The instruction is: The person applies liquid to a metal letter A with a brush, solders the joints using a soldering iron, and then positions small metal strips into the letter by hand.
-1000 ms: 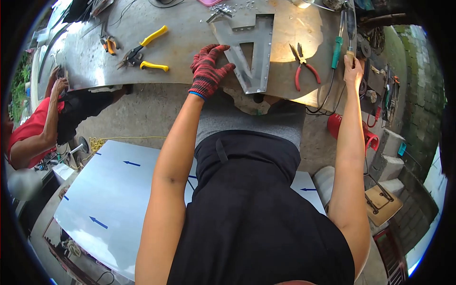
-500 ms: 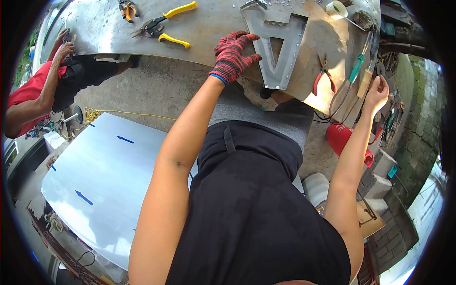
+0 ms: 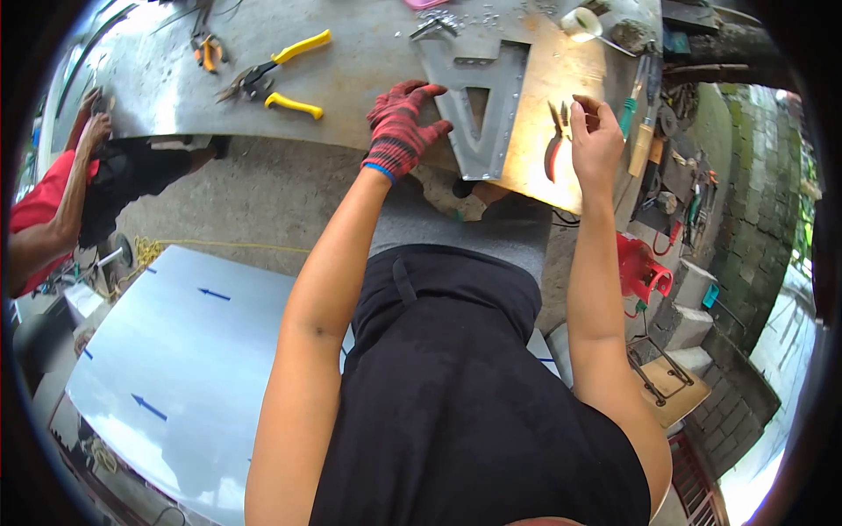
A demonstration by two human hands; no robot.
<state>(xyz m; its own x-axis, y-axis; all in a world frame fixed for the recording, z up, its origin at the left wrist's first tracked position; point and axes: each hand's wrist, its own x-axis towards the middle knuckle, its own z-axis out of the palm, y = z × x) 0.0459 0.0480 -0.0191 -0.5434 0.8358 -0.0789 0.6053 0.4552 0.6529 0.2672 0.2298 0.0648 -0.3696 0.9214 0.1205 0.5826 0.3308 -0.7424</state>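
A grey sheet-metal letter A (image 3: pixel 487 145) lies flat on the workbench, its pointed end toward me. My left hand (image 3: pixel 403 127), in a red-and-black striped glove, rests against the letter's left edge with thumb and fingers apart. My bare right hand (image 3: pixel 596 145) is above the bench's right part, beside red-handled pliers (image 3: pixel 553 158). Its thumb and fingers are pinched together; whatever is between them is too small to make out. Tin snips with yellow handles (image 3: pixel 303 46) lie left of the letter, and orange-handled pliers (image 3: pixel 209 54) lie beyond them.
Small metal bits lie at the bench's far side near a tape roll (image 3: pixel 581 24). A green-handled tool (image 3: pixel 628 114) and a wooden-handled tool (image 3: pixel 641 149) lie at right. A red bucket-like object (image 3: pixel 640 267) stands below. Another person in a red shirt (image 3: pixel 57 215) works at far left.
My right hand has moved left from the bench's right edge to beside the red-handled pliers. My left hand stays against the letter. The whole view has shifted slightly.
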